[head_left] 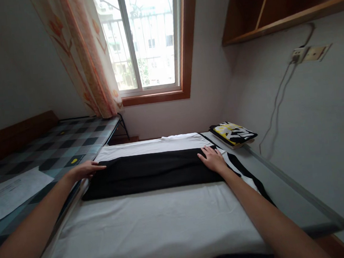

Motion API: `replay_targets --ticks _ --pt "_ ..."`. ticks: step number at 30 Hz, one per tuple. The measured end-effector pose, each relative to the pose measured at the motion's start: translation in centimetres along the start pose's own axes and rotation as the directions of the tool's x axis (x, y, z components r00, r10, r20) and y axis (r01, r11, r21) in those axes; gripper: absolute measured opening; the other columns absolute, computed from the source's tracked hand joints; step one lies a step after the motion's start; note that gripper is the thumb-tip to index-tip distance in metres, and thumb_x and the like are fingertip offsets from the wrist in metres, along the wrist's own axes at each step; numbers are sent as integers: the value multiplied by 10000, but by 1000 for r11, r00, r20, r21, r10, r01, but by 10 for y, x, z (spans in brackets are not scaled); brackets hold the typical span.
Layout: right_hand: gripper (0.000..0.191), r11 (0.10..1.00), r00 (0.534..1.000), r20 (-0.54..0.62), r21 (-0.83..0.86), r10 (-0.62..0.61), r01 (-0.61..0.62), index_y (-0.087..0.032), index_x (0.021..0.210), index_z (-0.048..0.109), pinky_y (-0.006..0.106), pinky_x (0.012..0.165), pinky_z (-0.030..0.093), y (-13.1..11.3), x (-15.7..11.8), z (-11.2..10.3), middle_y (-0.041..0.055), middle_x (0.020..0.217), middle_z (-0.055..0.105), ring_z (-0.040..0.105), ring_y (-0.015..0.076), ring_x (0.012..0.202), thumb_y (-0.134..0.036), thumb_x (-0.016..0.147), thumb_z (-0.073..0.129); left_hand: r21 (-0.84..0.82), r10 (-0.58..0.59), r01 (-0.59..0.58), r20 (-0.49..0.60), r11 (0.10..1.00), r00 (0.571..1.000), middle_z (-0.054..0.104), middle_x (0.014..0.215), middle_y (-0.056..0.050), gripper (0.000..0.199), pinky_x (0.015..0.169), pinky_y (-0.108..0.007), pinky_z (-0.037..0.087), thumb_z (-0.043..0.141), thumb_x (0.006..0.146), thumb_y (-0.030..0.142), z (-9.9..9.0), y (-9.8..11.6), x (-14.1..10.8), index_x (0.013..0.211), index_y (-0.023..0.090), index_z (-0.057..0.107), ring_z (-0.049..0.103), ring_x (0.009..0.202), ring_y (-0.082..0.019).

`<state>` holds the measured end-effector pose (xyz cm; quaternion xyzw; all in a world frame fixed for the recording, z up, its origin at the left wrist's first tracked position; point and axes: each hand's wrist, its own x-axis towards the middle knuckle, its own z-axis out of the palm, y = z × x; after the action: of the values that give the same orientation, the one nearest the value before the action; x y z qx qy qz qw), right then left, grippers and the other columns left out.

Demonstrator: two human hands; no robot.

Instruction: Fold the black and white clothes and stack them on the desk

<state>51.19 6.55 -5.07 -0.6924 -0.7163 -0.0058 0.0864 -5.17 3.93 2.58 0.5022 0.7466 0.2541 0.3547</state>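
A wide black-and-white cloth (158, 173) lies spread over the table, its black band running crosswise between my hands. At the band's left end, my left hand (86, 170) has its fingers closed on the edge, one digit stretched along the top. My right hand (213, 159) rests flat on the band's right end, palm down with fingers spread. White fabric (157, 223) covers the near side, and more white shows beyond the band. To the right of my right hand, black and white strips of cloth hang in a loose curve, partly hidden by my forearm.
A folded yellow, black and white cloth (233, 133) sits at the table's back right corner. On the left is a bed with a checked cover (69, 135), with white papers (16, 190) on it. A curtain (82, 52) hangs beside the window; a wooden shelf (285, 14) juts out upper right.
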Motion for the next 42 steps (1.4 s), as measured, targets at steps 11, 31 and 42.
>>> replay_targets --ticks 11,31,42 --pt "595 1000 1000 -19 15 -6 7 -163 1419 468 412 1157 177 0 -1 0 92 1528 378 284 208 1421 -499 964 282 156 380 -372 -25 915 924 685 1024 -69 549 838 -329 514 743 492 534 9 -4 -4 939 228 651 612 1028 -293" --pt "566 999 999 -44 53 8 -5 -165 1400 490 409 1149 186 -2 -3 0 97 1515 398 307 211 1410 -475 955 327 -16 534 -561 330 827 778 593 934 -42 604 535 -243 495 675 739 417 176 172 -46 1279 201 512 597 579 -102" --pt "541 999 995 -95 54 -2 7 -158 1370 527 423 1142 197 -5 -6 -4 105 1489 437 333 235 1394 -450 947 355 585 428 -481 239 653 872 694 789 -163 474 611 -326 418 586 733 658 229 156 -50 735 187 636 667 752 -290"
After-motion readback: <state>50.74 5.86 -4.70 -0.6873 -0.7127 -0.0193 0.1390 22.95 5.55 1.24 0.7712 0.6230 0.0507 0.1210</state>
